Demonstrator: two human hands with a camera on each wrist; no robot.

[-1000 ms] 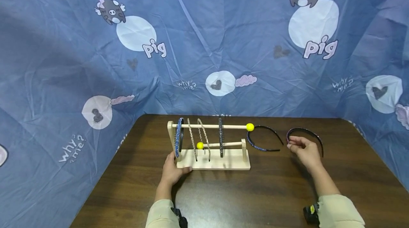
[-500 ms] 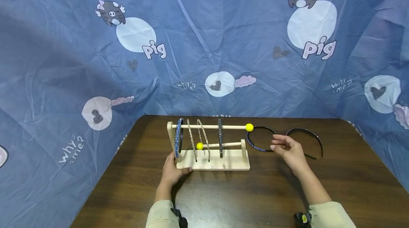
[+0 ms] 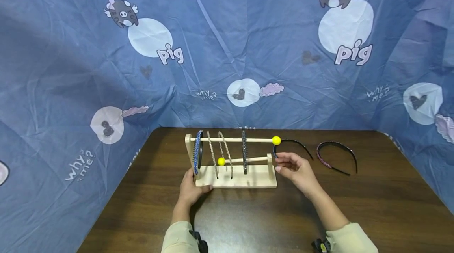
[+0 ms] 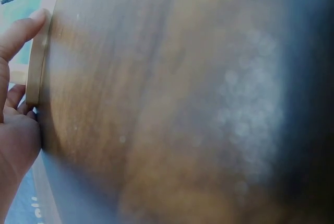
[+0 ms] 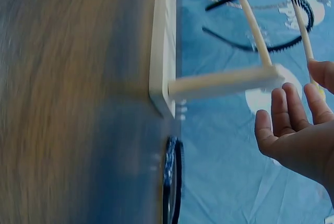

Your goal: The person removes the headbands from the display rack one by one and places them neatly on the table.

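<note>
My left hand (image 3: pixel 191 190) holds the left end of a light wooden headband stand (image 3: pixel 252 182), its thumb along the front edge of the base. On the upper rod hang a blue glitter headband (image 3: pixel 196 156), two thin braided ones, and a dark glittery headband (image 3: pixel 244 152) whose comb teeth show in the right wrist view. My right hand (image 3: pixel 298 173) holds nothing; its fingers are relaxed and slightly bent beside the stand's right post (image 5: pixel 229 82). Behind that hand lies a dark blue headband (image 3: pixel 300 144) on the table, partly hidden in the head view.
Farther right on the brown wooden table (image 3: pixel 383 205) lies a black headband with pinkish glitter (image 3: pixel 323 160). Yellow balls cap the free ends of the upper rod (image 3: pixel 276 140) and lower rod (image 3: pixel 221 161). A blue printed cloth (image 3: pixel 213 48) hangs behind the table.
My right hand has let go of the pinkish headband at the right and moved left past the dark blue one to the stand's right end. The left hand has stayed in place.
</note>
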